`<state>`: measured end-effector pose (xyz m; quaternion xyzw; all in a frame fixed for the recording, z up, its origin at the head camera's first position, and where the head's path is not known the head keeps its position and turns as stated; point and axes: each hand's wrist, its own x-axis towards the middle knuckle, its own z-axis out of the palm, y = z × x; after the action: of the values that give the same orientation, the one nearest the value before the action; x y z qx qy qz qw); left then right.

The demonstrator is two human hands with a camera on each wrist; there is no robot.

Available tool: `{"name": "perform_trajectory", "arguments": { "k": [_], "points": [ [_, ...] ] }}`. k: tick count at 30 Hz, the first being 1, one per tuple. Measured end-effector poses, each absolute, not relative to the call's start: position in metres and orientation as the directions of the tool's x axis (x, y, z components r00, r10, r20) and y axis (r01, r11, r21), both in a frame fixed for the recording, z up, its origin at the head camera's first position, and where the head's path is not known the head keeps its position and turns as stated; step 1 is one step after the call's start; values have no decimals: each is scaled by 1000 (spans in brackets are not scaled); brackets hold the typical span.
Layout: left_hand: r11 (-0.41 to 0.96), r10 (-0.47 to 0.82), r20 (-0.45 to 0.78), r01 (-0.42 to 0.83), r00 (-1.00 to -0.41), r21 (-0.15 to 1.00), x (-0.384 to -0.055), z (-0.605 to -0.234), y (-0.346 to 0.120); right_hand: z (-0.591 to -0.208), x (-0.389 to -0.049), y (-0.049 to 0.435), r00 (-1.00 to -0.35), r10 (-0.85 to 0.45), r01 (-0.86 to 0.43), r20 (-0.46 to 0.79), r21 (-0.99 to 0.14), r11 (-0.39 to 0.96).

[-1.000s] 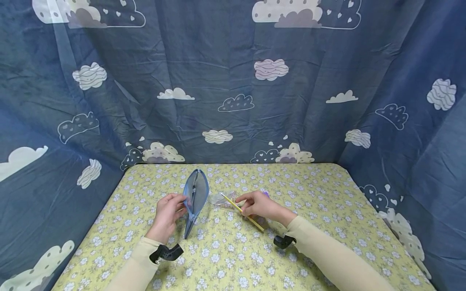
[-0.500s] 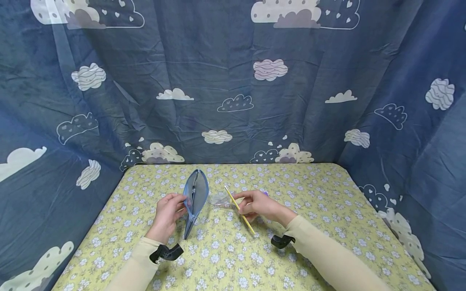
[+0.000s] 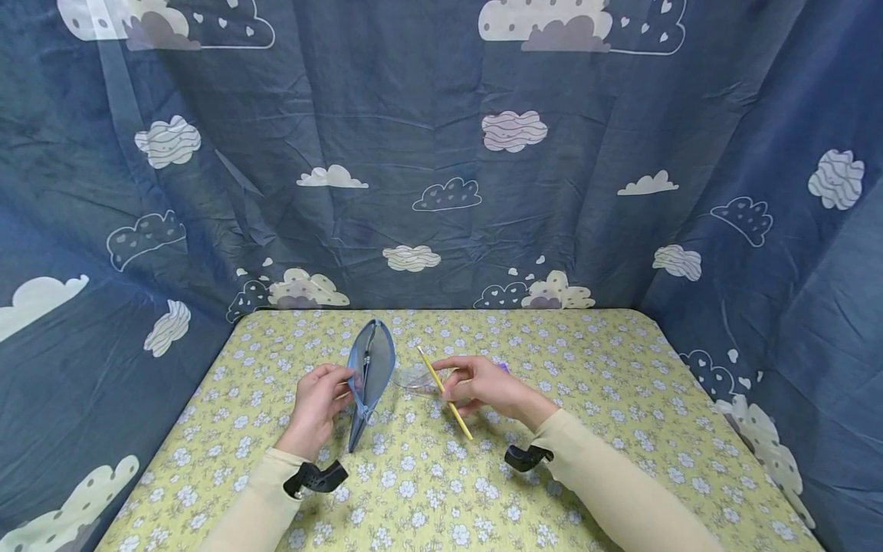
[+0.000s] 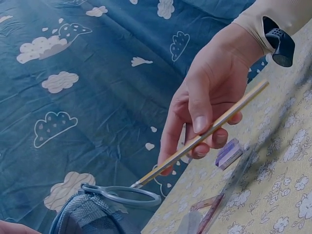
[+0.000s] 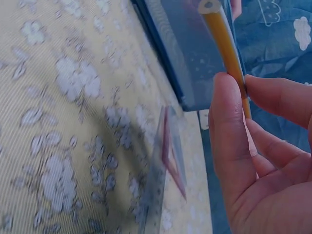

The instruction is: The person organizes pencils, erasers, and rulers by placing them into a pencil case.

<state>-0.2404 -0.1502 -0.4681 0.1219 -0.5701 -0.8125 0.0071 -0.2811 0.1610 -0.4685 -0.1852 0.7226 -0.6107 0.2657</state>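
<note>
On the left, my left hand (image 3: pixel 317 402) holds the near side of a blue zippered pouch (image 3: pixel 382 364). The pouch stands on edge with its mouth spread and its zipper undone. To its right, my right hand (image 3: pixel 493 387) pinches a slim yellow pencil (image 3: pixel 458 420) between thumb and fingers above the table. The pencil (image 4: pixel 243 101) slants in the left wrist view, its far tip close to the ring-shaped zipper pull (image 4: pixel 131 195) of the pouch. In the right wrist view the pencil's blunt end (image 5: pixel 209 6) faces the camera. Only a sliver of my left hand (image 4: pixel 17 227) shows in its wrist view.
A clear plastic drawing piece (image 3: pixel 414 377) lies between pouch and right hand. A clear ruler (image 5: pixel 155 190) and a reddish-edged triangular piece (image 5: pixel 170 161) show beneath the right hand. A small purple-and-white block (image 4: pixel 229 154) lies behind it. Cloud-print curtains (image 3: pixel 441 153) surround the flowered tabletop (image 3: pixel 586 353).
My right hand has moved slightly left, toward the pouch. The pencil in it has swung steeper, its near end shifting left. The left hand and pouch stay in place.
</note>
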Motion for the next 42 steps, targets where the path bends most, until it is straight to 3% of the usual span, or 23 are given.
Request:
{"name": "perform_trajectory", "arguments": {
  "k": [42],
  "points": [
    [-280, -192, -154, -96, -969, 955, -241, -466, -149, -442, -274, 97, -837, -544, 37, -62, -998, 57]
  ]
}}
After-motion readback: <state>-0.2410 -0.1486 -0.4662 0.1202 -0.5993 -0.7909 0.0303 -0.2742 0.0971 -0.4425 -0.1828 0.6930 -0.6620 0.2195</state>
